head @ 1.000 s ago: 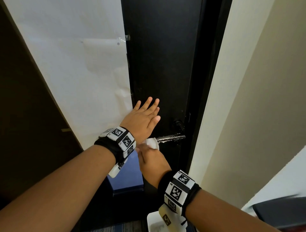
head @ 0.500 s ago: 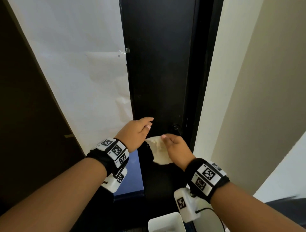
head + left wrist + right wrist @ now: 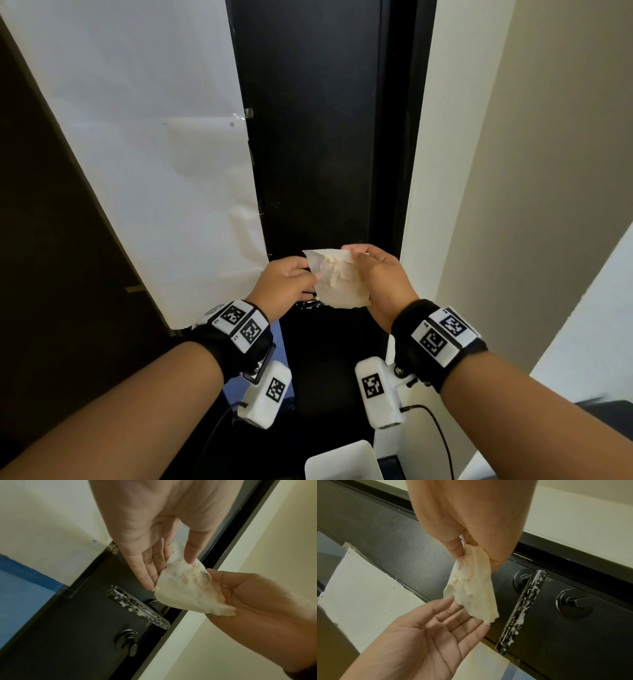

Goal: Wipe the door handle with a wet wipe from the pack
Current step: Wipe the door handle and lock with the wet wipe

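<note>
The crumpled, soiled wet wipe [image 3: 339, 282] hangs in front of the black door [image 3: 308, 137]. My right hand [image 3: 356, 262] pinches its top edge between thumb and fingers [image 3: 453, 547]. My left hand [image 3: 303, 274] lies open beside it, palm up, straight fingertips [image 3: 479, 623] touching the wipe's [image 3: 471, 592] lower edge. The lever door handle [image 3: 137, 607] sits just below the wipe [image 3: 187, 589], apart from it, flecked with white residue [image 3: 521, 616]. In the head view only a sliver of the handle [image 3: 310, 304] shows under the hands. No wipe pack is in view.
A black thumb-turn lock [image 3: 575, 603] sits beside the handle. White paper [image 3: 154, 154] covers the door panel on the left. A cream wall [image 3: 548, 171] and the dark door frame [image 3: 407, 137] stand close on the right. A white bin [image 3: 342, 460] sits on the floor below.
My left hand came off the door face and dropped to the wipe. My right hand drew the wipe off the handle and raised it between both hands.
</note>
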`<state>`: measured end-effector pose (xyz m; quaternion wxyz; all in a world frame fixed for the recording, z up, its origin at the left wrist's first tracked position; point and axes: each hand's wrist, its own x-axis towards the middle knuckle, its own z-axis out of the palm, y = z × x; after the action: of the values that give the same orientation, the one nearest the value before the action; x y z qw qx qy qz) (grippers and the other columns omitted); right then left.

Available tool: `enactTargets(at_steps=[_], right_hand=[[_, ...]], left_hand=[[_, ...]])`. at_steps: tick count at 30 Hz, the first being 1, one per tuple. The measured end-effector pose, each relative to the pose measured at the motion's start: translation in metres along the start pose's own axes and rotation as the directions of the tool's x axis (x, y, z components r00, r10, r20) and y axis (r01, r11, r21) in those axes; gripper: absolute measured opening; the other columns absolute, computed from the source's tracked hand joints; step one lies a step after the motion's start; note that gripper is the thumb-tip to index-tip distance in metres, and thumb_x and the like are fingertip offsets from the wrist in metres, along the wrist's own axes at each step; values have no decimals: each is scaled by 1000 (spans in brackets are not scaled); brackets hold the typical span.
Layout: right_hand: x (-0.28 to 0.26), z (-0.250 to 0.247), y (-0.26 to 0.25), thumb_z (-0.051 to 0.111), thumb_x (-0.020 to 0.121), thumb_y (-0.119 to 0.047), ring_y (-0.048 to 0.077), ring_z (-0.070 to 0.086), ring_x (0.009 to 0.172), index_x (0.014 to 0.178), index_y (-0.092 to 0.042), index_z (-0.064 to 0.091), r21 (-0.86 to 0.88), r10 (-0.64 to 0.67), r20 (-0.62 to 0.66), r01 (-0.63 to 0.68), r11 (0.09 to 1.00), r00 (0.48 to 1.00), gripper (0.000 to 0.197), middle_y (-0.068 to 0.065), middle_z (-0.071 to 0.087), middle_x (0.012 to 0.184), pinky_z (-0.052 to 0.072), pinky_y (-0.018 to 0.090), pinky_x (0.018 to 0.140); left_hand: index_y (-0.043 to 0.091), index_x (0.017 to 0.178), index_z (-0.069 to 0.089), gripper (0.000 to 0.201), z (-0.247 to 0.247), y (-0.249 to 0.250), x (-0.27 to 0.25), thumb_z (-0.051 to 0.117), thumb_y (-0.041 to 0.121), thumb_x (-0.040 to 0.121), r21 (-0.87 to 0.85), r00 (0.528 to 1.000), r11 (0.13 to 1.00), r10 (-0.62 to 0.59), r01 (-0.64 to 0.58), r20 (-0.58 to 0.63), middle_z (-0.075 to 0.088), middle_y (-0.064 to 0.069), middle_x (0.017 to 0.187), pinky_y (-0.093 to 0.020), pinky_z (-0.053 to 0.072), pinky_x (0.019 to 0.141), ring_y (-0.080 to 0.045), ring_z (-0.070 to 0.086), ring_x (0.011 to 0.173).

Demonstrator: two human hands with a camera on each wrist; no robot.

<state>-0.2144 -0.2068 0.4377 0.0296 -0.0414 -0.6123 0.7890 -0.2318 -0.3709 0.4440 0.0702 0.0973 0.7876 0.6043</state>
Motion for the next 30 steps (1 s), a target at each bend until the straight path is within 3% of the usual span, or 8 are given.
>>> enactTargets(at_steps=[3, 7, 12, 18, 23, 27, 30], right_hand=[[1, 2, -1, 48, 95, -16, 32, 67, 90, 91, -17, 69, 21, -2, -17, 3, 1000, 1000, 21, 19, 68, 105, 56, 38, 70], [3, 2, -1, 52, 94, -17, 29, 68, 89, 97, -13, 70, 63, 6, -31, -4, 998, 999, 18, 16, 70, 102, 57, 37, 68], [5, -2, 2, 63, 87, -20, 29, 67, 100, 93, -19, 74, -46, -34, -25, 33, 998, 999, 12, 11, 71, 106, 55, 49, 90], [8, 0, -9, 64, 87, -16, 18, 68, 94, 92, -16, 75, -293, -103, 32, 108, 950, 994, 12, 5, 72, 98, 55, 32, 86], [10, -3, -15, 60, 90, -8, 14, 68, 82, 98, -13, 73, -437, -138, 109, 173, 883, 984, 16, 4, 71, 89, 56, 24, 76], [8, -6, -14, 63, 88, -7, -2, 61, 67, 102, -15, 72, -479, -272, 180, 326, 815, 945, 18, -6, 66, 74, 49, 12, 71], [3, -8, -11, 65, 86, -6, -5, 64, 71, 102, -17, 72, -511, -347, 245, 425, 747, 905, 21, -8, 69, 77, 51, 10, 76]], left_hand=[[0, 105, 63, 19, 3, 3, 0, 58, 9, 89, -35, 999, 999, -20, 18, -43, 68, -18, 98, -30, 58, 77, -24, 68, 86], [-2, 103, 62, 19, 3, 6, 2, 54, 11, 92, -75, 996, 997, -30, 23, -87, 68, -19, 96, -34, 59, 77, -26, 69, 85], [1, 101, 63, 17, 0, 12, 2, 51, 12, 94, -103, 991, 994, -60, 48, -117, 68, -22, 101, -41, 59, 77, -33, 69, 92], [1, 94, 61, 16, 1, 11, 1, 53, 14, 93, -75, 993, 994, -90, 83, -83, 66, -26, 105, -44, 59, 73, -37, 68, 95], [-1, 101, 59, 19, 1, 11, 1, 52, 15, 94, -72, 991, 992, -113, 108, -67, 64, -28, 108, -50, 59, 73, -39, 67, 96], [2, 95, 60, 15, 0, 9, 2, 52, 14, 94, -59, 989, 990, -132, 128, -63, 65, -28, 105, -52, 58, 74, -39, 68, 93], [1, 96, 59, 14, -1, 8, 2, 49, 10, 94, -100, 986, 984, -156, 151, -52, 64, -26, 100, -51, 56, 75, -36, 67, 88]])
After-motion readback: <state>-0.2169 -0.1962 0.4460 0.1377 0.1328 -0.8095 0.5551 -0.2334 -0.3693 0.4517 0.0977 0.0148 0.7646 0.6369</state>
